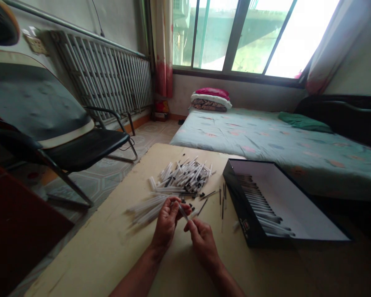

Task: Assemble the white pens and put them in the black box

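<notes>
Pen [183, 212], clear-barrelled and slanting, being pinched between both hands close together: left hand [166, 222] gripping its far end, right hand [203, 243] closing on its near end, both hovering just above a tan board [80, 255]. Just beside the left hand, loose pens [146, 209] lying in a slanting bunch, touching a bigger heap [185, 175] of clear barrels with black tips spreading out ahead. Thin black refills [222, 202] lying scattered just right of the heap, a little apart from it. Farther right, a black box [239, 206] sitting open on the board, white inside, with boxed pens [259, 210] lining up in rows along its inner side. Left of the board, a black chair [86, 152] standing on a tiled floor [102, 181], a radiator [102, 74] running along the wall behind it. Beyond the board, a bed [250, 152] stretching beneath a window [235, 37], a folded pillow [212, 99] resting at its far end.
</notes>
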A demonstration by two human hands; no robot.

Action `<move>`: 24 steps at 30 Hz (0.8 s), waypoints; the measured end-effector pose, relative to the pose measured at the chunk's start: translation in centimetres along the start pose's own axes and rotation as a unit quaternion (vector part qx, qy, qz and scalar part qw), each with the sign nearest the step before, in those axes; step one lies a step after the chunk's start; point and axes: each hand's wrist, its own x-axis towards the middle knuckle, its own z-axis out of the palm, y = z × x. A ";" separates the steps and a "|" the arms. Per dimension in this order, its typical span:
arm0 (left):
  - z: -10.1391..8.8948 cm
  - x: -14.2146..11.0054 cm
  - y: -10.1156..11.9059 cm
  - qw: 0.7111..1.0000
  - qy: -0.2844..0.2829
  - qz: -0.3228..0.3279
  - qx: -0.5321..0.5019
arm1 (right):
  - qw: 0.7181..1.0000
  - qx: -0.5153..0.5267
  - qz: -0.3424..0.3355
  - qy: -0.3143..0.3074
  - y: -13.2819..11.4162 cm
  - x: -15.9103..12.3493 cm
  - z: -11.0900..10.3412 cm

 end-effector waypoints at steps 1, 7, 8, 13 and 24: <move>0.0 0.0 0.0 1.000 0.004 -0.004 -0.004 | 1.000 -0.007 -0.004 -0.001 0.0 0.1 0.0; -0.1 0.2 0.2 0.999 0.050 -0.006 0.004 | 0.997 -0.041 -0.020 0.063 -2.0 0.5 -2.3; -0.2 0.2 0.2 0.998 0.057 -0.003 0.020 | 0.996 -0.045 -0.016 0.072 -2.8 0.6 -3.3; -0.4 0.3 0.2 0.996 0.071 0.016 0.046 | 0.990 -0.096 -0.004 0.099 -5.5 0.7 -11.8; -0.5 0.8 -0.1 0.995 0.081 0.012 0.059 | 0.869 -0.488 0.046 -0.071 1.4 2.6 -29.9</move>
